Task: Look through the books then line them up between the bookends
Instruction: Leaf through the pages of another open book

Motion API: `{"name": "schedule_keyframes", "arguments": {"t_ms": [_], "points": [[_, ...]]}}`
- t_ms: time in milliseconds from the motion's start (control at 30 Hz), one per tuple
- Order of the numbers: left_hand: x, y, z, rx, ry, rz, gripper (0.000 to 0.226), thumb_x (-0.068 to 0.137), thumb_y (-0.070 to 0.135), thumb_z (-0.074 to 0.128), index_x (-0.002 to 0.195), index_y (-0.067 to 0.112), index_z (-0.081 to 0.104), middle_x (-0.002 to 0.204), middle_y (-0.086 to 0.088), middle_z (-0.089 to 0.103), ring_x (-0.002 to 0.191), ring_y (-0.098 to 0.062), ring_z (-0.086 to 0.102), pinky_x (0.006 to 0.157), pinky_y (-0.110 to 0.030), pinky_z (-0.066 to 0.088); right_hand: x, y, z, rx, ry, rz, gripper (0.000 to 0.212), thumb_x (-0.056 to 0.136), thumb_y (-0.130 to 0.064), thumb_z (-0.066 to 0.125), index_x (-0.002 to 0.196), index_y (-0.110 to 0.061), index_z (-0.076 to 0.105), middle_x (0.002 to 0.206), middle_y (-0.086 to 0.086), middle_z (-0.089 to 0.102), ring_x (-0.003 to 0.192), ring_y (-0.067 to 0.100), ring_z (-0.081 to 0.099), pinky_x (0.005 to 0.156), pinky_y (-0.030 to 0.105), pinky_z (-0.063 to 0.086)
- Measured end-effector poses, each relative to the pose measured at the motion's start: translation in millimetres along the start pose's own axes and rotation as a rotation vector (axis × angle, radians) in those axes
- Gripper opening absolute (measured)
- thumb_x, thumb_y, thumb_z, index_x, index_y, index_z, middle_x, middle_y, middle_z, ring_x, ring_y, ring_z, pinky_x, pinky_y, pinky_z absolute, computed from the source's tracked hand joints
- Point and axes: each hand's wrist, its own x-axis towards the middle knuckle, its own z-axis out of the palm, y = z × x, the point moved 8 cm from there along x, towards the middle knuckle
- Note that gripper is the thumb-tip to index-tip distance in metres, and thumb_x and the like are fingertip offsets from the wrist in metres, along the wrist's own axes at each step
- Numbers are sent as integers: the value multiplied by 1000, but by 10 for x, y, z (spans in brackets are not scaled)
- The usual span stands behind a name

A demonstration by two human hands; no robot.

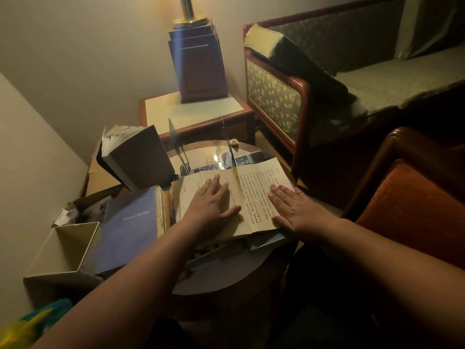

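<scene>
- the round surface (pixel 221 280) is crowded, and the open book seems to sit on other stuff rather than on the bare top; if that pile shifts under the pressing, I reckon the whole lot slides toward the near edge
- the blue book (pixel 125 230) lies flat at the left edge of the surface, just beside a white box (pixel 63 248); an elbow swinging left could nudge it off, though I can't tell how much of it actually hangs over
- the dark book (pixel 143 154) stands tilted behind it with its pages fanned at the top; it looks ready to topple forward onto the blue one if anything bumps it
- the open book (pixel 254 187) lies spread between the hands, near the bookends but not between them; the paper looks old and yellowed, so pressing hard at the gutter could crack the spine or crease a page
- the bookends (pixel 174 133) stand upright behind the open book with nothing between them yet; they look thin and light, so pushing a book in carelessly might just skate them across the glossy top
- left hand (pixel 211 200) lies flat and spread on the left page, gripping nothing; right hand (pixel 289 205) lies flat on the right page's outer edge, fingers straight, also holding nothing; lift both at once and the pages may flip
</scene>
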Motion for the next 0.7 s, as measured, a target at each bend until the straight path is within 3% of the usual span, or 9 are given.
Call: {"name": "schedule_keyframes", "arguments": {"t_ms": [100, 200, 367, 433, 500, 567, 633, 700], "points": [[-115, -74, -47, -41, 44, -40, 81, 92, 65, 41, 156, 27, 10, 163, -2, -16, 150, -24, -11, 120, -42, 0, -18, -19, -20, 16, -1, 1, 93, 78, -73, -13, 156, -23, -17, 156, -5, -29, 140, 9, -28, 114, 34, -19], [-235, -150, -86, -98, 116, -86, 79, 92, 61, 47, 155, 28, 13, 164, -4, -10, 151, -26, -7, 120, -46, 5, -1, -17, -5, 5, 0, 9, 80, 91, -68, -2, 156, -23, -16, 155, -6, -30, 139, 9, -28, 114, 35, -19], [-383, -218, -174, -312, 275, -39, 64, 93, 45, 55, 149, 22, 33, 159, -5, 27, 147, -24, 24, 117, -47, 29, -9, -15, 5, 12, -10, 8, 75, 98, -65, 6, 156, -24, -16, 159, -5, -28, 140, 8, -29, 113, 34, -20], [-449, -227, -283, -439, 380, -3, 51, 96, 35, 56, 142, 18, 43, 149, -7, 45, 135, -21, 43, 107, -38, 42, -5, -14, 10, 16, -8, 5, 75, 97, -65, 6, 156, -24, -17, 162, -3, -26, 140, 9, -28, 114, 35, -19], [-499, -246, -398, -575, 462, 14, 39, 97, 24, 56, 135, 16, 52, 131, -5, 60, 115, -15, 59, 88, -23, 53, 2, -8, 16, 28, -19, 9, 78, 95, -67, 3, 157, -24, -16, 164, -2, -24, 141, 9, -28, 116, 36, -18], [-503, -269, -468, -704, 485, 22, 31, 95, 13, 58, 126, 20, 57, 119, 2, 65, 105, -11, 65, 78, -20, 57, -1, -4, -4, 52, -29, 14, 85, 87, -72, -1, 157, -25, -14, 164, -3, -22, 146, 12, -24, 119, 38, -15], [-469, -275, -502, -757, 485, 39, 33, 91, 8, 63, 119, 25, 59, 114, 8, 66, 102, -9, 66, 80, -27, 59, -18, -6, -53, 99, -39, 15, 85, 91, -72, 9, 159, -26, -10, 166, -3, -18, 151, 14, -18, 121, 40, -11], [-427, -228, -523, -742, 475, 84, 32, 87, 17, 70, 117, 24, 62, 112, 10, 67, 98, -6, 66, 79, -30, 60, -24, -12, -133, 174, -30, 19, 78, 99, -63, 31, 160, -27, -2, 168, -4, -9, 153, 15, -10, 123, 41, -7]]}}
